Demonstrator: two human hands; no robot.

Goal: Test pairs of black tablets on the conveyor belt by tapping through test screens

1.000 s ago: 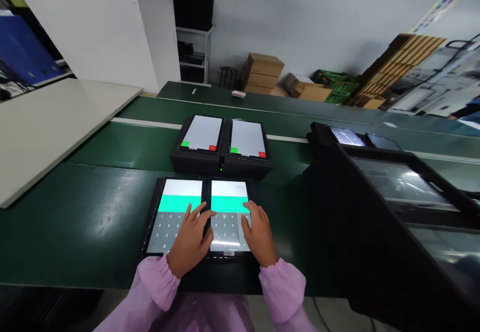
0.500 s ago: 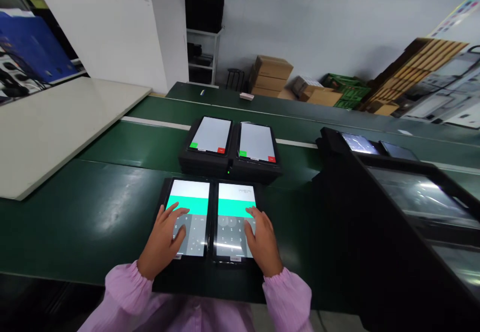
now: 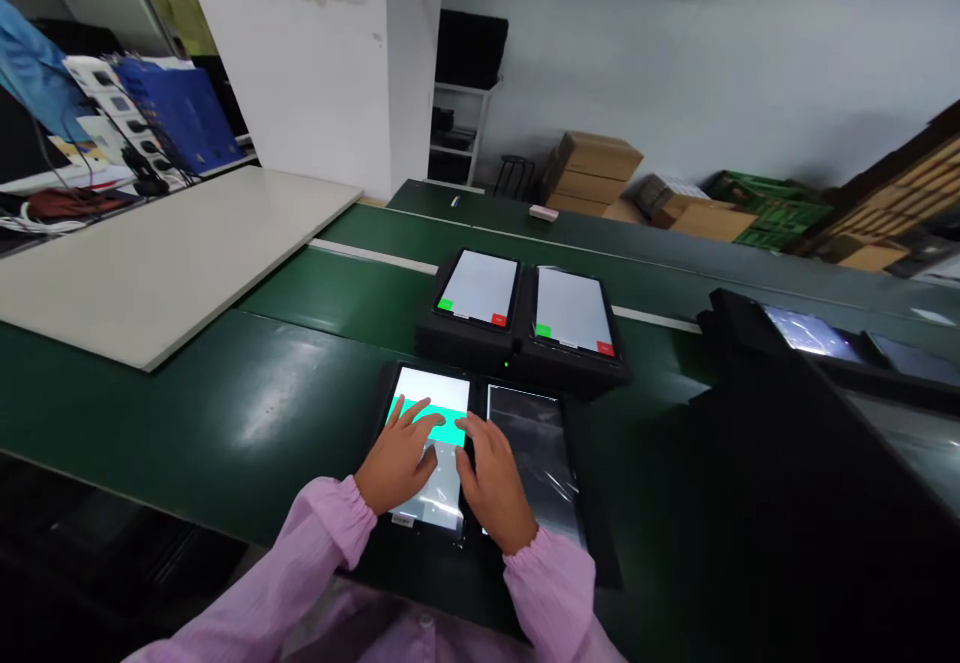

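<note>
Two tablets lie side by side in a dark holder in front of me. The left tablet [image 3: 439, 498] is lit with a white, green and grey screen. The right tablet [image 3: 534, 453] has a dark screen with glare on it. My left hand [image 3: 401, 458] hovers over the left tablet, fingers spread and holding nothing. Over the left tablet's right edge and the gap between the two, my right hand [image 3: 491, 473] is open, its fingertips near the green band. Whether any fingertip touches the glass I cannot tell.
Behind them, two more tablets with white screens, a left one [image 3: 484, 283] and a right one [image 3: 571, 305], rest on a black stand. A black rack [image 3: 780, 423] with screens stands right. A pale board [image 3: 187, 243] lies left on the green table [image 3: 300, 383]. Cardboard boxes [image 3: 596, 168] stand behind.
My right hand has moved left from the right tablet to the left one. The right tablet's calculator screen has gone dark. The view has turned left.
</note>
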